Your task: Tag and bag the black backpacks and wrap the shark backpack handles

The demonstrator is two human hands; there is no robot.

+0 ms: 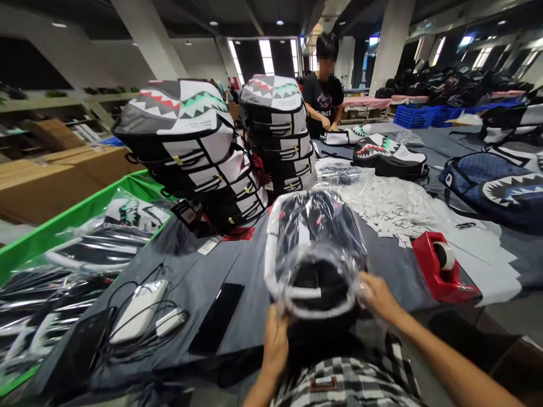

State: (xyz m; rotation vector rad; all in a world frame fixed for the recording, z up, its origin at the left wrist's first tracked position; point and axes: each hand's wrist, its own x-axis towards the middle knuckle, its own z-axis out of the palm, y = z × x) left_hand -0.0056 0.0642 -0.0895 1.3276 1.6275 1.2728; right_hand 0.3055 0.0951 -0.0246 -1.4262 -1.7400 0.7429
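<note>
Dark grey cloth-covered table (250, 271): saw stretching wide across the view, cut off at the right edge.
Left stack of grey, white and black shark-mouth backpacks (207, 164): found beyond and left of the bag in hand, no wrapping visible; judged not yet bagged. Lower layers in shadow, count uncertain.
Right stack of matching backpacks (282, 130): found just beside, likewise unwrapped; base partly hidden.
Green-walled bin (85, 217): found holding shiny film-wrapped bags (97, 249); judged finished. Number lost to overlap and glare; cut off at left.
Black backpack with white edging (318, 217): found at the table's near edge, between both hands, inside clear plastic film (305, 254). Judged partly done: enclosed, but film mouth open at near end, closing left. Underside hidden.
Left hand (276, 330): grasped film left of the mouth; fingertips hard to make out.
Right hand (375, 291): pinched film right of the mouth.
Red tape dispenser (441, 271): found untouched, right of the right hand.
Flat black phone (217, 316): found left of the left hand, screen dark.
Small white paper slips (394, 206): found heaped beyond the dispenser; any print unreadable.
</note>
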